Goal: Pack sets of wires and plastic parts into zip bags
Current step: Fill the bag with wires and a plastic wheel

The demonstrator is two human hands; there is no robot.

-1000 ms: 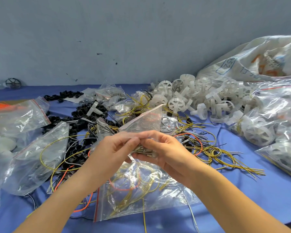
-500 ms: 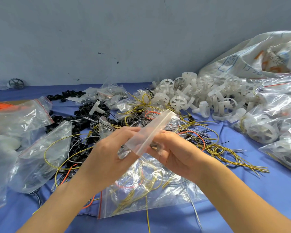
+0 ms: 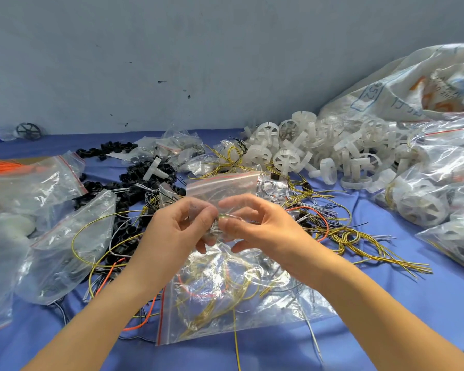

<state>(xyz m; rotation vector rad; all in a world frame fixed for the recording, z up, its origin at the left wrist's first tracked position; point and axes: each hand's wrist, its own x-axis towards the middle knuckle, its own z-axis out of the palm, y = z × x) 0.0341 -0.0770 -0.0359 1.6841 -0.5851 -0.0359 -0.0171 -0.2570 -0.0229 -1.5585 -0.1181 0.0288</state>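
Standing upright above the bench, a zip bag is pinched at its lower half between the fingers of the left hand and the right hand. Its red-striped mouth points up, the long axis running left to right. Its contents are blurred behind the fingers. "952" is printed on a white sack.

Small-parts packing workshop: a blue cloth-covered table against a plain grey wall carries heaped white plastic spoked wheels, black plastic rings, loose yellow wires and clear zip bags.
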